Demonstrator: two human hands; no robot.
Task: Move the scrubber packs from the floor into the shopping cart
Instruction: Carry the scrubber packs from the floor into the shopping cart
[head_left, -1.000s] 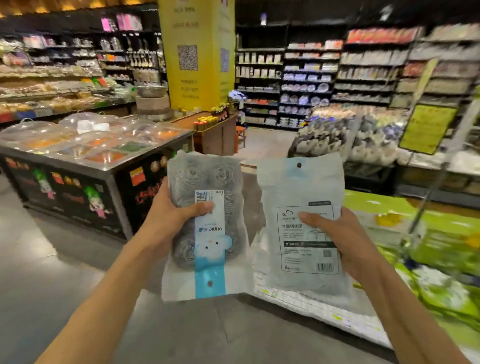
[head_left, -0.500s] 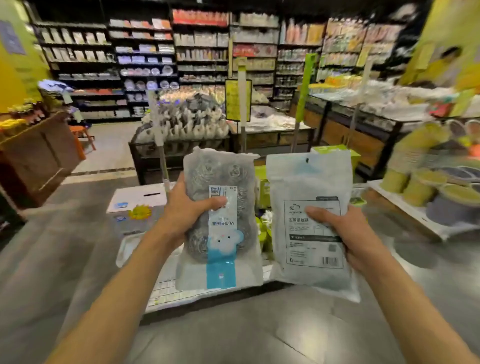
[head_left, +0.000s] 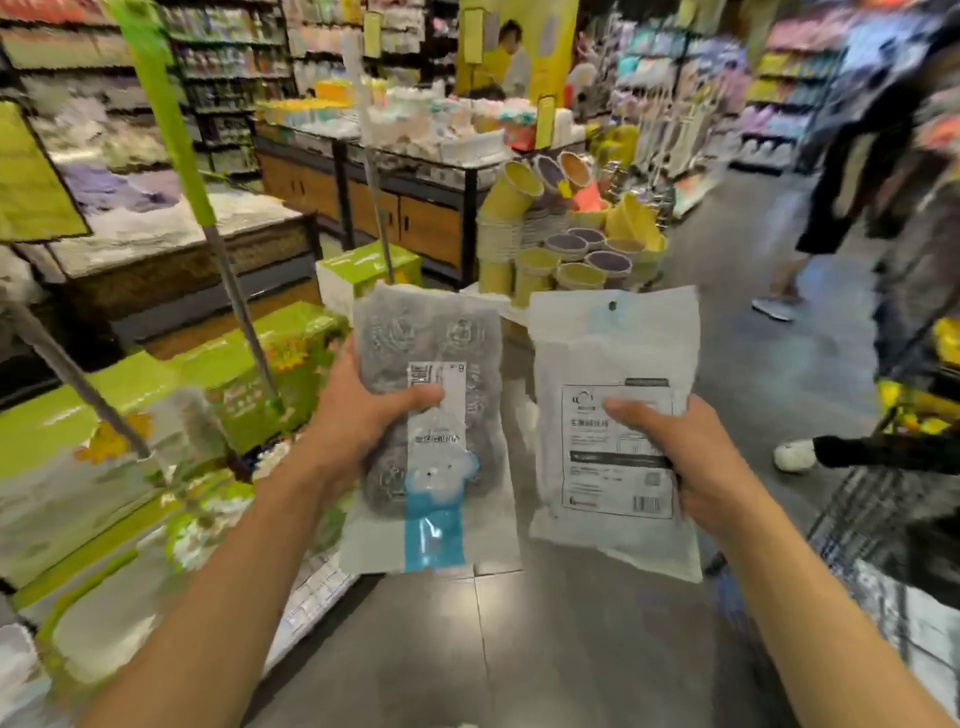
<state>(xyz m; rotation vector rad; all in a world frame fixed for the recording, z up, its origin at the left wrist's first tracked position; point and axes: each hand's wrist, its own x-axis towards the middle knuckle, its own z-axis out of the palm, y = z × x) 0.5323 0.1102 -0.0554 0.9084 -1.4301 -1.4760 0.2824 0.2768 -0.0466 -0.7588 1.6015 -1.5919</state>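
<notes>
I see my left hand (head_left: 358, 415) gripping one scrubber pack (head_left: 431, 431), thumb curled across its front label, and my right hand (head_left: 691, 457) gripping the other pack (head_left: 613, 415) the same way, both held upright side by side above the grey floor (head_left: 519, 649), apart from each other.

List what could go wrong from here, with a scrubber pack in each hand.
1. Both packs are held only at one side edge, the left hand on the blue-striped pack, the right hand on the white-label pack; either might slip.
2. People's feet stand close on the right; a collision seems possible.
</notes>
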